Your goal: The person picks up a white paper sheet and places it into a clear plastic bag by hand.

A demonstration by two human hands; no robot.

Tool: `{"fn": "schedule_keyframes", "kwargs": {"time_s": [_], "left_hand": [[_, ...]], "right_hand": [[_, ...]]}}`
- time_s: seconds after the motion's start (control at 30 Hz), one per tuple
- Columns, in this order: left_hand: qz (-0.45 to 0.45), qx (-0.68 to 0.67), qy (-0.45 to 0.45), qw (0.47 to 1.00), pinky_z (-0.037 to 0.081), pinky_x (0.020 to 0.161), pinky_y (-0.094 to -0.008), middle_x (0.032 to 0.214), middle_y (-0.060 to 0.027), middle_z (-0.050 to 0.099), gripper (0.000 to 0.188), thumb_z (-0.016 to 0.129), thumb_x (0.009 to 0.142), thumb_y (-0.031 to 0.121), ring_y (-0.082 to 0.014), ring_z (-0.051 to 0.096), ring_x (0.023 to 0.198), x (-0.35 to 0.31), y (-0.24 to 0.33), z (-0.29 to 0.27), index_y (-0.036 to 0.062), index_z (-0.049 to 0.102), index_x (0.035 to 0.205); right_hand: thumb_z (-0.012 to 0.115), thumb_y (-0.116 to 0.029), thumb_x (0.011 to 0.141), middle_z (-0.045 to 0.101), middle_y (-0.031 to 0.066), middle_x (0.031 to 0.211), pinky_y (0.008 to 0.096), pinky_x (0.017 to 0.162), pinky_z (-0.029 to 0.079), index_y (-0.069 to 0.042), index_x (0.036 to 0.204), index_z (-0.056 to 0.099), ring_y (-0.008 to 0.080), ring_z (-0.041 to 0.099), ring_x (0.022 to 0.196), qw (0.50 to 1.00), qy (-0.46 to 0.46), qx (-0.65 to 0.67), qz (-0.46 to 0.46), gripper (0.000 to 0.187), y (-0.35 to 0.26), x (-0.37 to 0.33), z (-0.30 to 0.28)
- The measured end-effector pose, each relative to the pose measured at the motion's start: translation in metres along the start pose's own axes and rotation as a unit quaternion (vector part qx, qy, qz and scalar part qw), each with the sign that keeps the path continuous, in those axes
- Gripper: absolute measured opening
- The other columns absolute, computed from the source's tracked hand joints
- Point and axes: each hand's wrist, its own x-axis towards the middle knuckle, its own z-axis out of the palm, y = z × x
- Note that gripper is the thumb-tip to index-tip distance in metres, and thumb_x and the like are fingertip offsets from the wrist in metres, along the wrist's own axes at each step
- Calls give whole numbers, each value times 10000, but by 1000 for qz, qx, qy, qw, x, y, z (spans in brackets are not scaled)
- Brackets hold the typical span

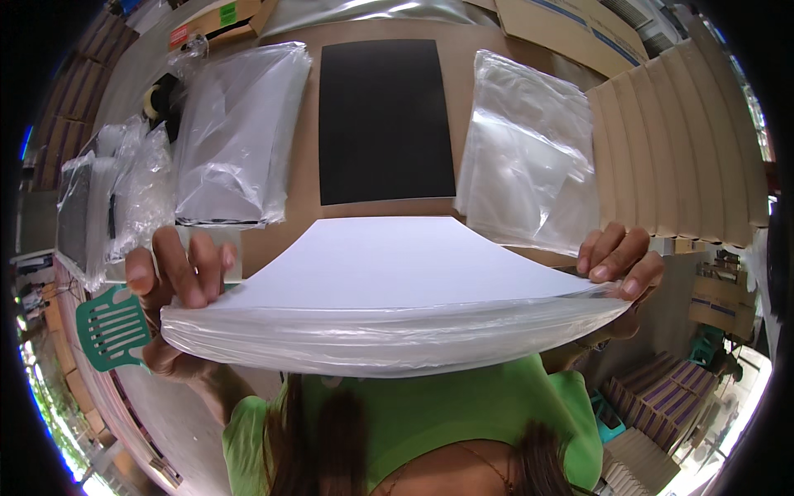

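Between my two hands a wide white sheet or board (380, 264) is held close to me, its far edge narrower in view. Clear plastic film (397, 339), like a bag, lies gathered in folds along its near edge. My left hand (180, 273) grips the left near corner, fingers curled over the top. At the right near corner my right hand (616, 260) is closed in the same way, fingertips pressing the film and sheet. Just beyond the white sheet, a black rectangular sheet (386, 120) lies flat on the brown table surface (281, 252).
A stack of clear plastic bags (533, 153) lies right of the black sheet. Plastic-wrapped white sheets (240, 132) lie to its left, beside smaller clear packets (132, 190) and a tape roll (153, 101). Upright cardboard pieces (678, 149) line the right. A green chair (113, 329) stands left.
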Motion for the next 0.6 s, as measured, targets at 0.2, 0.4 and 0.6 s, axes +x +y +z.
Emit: {"fn": "schedule_keyframes", "kwargs": {"time_s": [0.2,0.4,0.6], "left_hand": [[-188,-203,49,960,411,649,-355,740,-80,484,423,521,626,29,-196,468,655,-21,10,-9,100,451,1037],[-240,-197,54,949,496,674,-351,767,-125,545,657,509,674,1,-199,551,673,-30,0,-32,37,308,1299],[-296,-100,49,949,473,629,-318,705,-112,529,616,532,721,1,-177,539,632,-26,-15,-48,12,294,1289]], "right_hand": [[638,-115,752,547,88,745,282,628,468,-75,801,581,179,498,653,953,-68,279,100,85,11,-6,4],[557,36,682,567,159,852,301,715,468,10,887,531,233,578,831,835,-2,512,201,208,12,-25,2],[595,-15,680,537,86,846,253,738,419,-30,892,519,158,555,802,835,92,401,366,227,1,-33,-6]]}}
